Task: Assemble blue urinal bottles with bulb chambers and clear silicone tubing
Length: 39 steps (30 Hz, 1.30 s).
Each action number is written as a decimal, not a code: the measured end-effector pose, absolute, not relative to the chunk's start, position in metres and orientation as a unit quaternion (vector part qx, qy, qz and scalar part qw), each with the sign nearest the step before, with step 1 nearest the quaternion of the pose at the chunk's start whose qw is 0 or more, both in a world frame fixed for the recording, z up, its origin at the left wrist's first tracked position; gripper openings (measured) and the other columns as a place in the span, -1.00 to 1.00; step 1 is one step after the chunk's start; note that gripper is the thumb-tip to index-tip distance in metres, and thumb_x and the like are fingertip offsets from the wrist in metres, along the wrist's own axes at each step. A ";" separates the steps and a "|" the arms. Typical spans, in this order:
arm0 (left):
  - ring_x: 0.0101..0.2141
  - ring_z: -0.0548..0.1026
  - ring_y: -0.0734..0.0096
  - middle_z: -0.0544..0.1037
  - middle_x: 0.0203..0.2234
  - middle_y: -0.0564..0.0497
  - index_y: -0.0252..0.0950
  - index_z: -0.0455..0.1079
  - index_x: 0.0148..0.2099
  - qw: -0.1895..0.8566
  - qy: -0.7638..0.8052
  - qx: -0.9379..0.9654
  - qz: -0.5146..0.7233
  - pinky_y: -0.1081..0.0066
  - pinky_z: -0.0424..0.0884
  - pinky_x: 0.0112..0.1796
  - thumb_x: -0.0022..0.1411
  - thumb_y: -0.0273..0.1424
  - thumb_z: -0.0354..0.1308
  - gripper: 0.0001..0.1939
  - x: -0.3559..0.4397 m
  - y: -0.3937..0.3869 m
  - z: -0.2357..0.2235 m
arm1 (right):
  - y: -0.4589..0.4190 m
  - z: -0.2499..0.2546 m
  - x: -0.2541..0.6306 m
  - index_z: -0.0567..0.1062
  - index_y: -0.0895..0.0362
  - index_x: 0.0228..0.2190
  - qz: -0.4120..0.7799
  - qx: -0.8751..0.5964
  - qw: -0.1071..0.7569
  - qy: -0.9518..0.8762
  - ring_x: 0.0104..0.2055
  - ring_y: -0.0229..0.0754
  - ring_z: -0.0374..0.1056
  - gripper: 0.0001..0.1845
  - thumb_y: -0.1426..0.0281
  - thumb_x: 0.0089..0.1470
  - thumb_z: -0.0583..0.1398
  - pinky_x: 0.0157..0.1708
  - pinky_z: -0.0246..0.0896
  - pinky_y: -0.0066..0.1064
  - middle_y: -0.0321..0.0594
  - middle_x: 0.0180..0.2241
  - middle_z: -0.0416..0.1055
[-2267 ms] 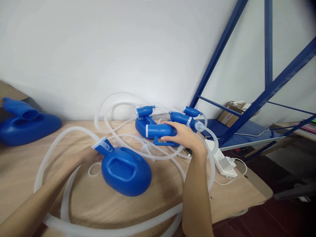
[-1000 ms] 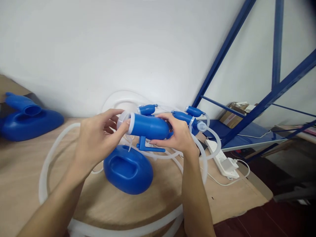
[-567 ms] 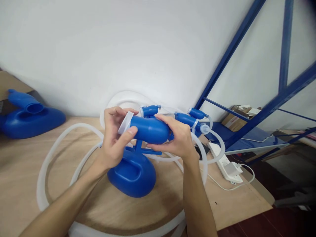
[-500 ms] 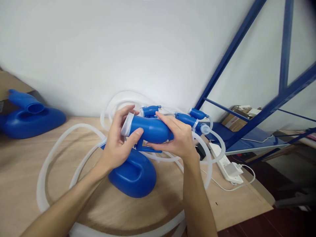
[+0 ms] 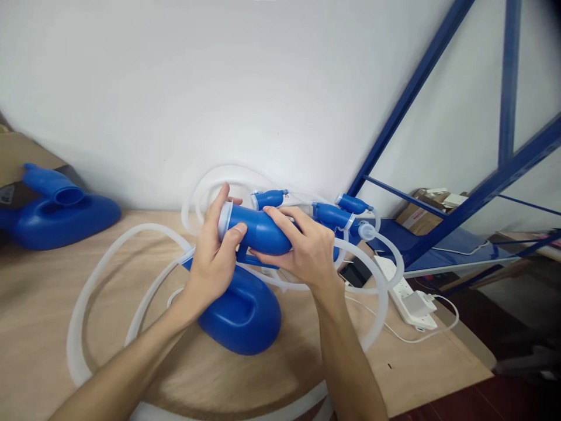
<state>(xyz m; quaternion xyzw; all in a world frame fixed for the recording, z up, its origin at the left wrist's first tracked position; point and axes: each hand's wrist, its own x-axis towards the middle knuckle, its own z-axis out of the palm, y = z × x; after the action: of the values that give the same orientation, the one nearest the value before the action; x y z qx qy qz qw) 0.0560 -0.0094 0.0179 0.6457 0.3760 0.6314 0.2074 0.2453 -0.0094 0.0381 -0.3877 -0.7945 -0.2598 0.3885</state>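
I hold a blue plastic spout piece (image 5: pixel 258 229) with a white rim in the air above the wooden table (image 5: pixel 39 304). My right hand (image 5: pixel 302 251) is wrapped round its body from the right. My left hand (image 5: pixel 214 263) grips its white-rimmed end, thumb on the blue side and fingers over the rim. Just below them a blue plastic container (image 5: pixel 245 313) with a built-in handle lies on the table. Translucent white tubing (image 5: pixel 105 257) loops around it and under my arms.
More blue spout pieces (image 5: pixel 337 213) joined to tubing lie behind my hands by the wall. Another blue container (image 5: pixel 56 210) sits at far left. A white power strip (image 5: pixel 405 292) with a plugged-in adapter lies right, beside a blue metal shelf frame (image 5: pixel 438 216) holding cardboard boxes.
My right hand lifted the spout piece off the table. My left hand left the blue container's neck and came up to grip the piece's white-rimmed end, and both hands have drawn closer together.
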 end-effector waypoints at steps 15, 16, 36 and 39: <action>0.18 0.49 0.02 0.53 0.21 -0.09 -0.10 0.45 0.29 0.261 0.210 0.782 0.526 0.09 0.44 0.18 0.47 -0.12 0.08 -0.56 0.026 0.007 0.031 | -0.009 0.049 0.267 0.47 0.03 0.19 0.017 -0.360 0.353 -0.863 0.07 0.07 0.54 -0.19 0.00 -0.03 0.45 0.03 0.40 -0.16 -0.13 0.13 0.57; 0.19 0.49 0.03 0.55 0.19 -0.09 -0.11 0.50 0.23 0.224 0.192 0.793 0.534 0.08 0.40 0.20 0.47 -0.14 0.07 -0.59 0.028 0.005 0.031 | -0.008 0.048 0.265 0.48 0.03 0.16 0.027 -0.356 0.345 -0.868 0.06 0.08 0.55 -0.20 0.01 -0.06 0.45 0.01 0.41 -0.16 -0.13 0.10 0.58; 0.08 0.54 -0.10 0.66 -0.03 -0.15 -0.21 0.63 -0.01 0.251 0.088 0.788 0.555 -0.05 0.33 0.25 0.38 0.20 -0.08 -0.31 0.033 -0.012 0.037 | 0.013 0.031 0.251 0.51 0.09 0.08 0.245 -0.262 0.377 -0.854 0.10 0.13 0.50 -0.24 0.05 -0.13 0.44 0.11 0.38 -0.10 -0.10 0.06 0.56; 0.08 0.57 -0.01 0.61 0.09 -0.18 -0.22 0.57 0.08 0.139 0.086 0.848 0.505 0.07 0.47 0.15 0.38 0.00 0.13 -0.53 0.026 -0.008 0.038 | 0.023 0.023 0.254 0.46 0.10 0.15 0.315 -0.230 0.360 -0.848 0.19 0.15 0.44 -0.13 -0.03 -0.12 0.45 0.22 0.31 -0.05 -0.07 0.13 0.52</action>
<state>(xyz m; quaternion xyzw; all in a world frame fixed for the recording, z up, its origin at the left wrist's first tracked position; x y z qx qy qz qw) 0.0259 -0.0083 0.0378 0.8476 0.0864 0.5048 0.1391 0.2537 0.0229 0.0232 -0.2302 -0.8477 0.3145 0.3597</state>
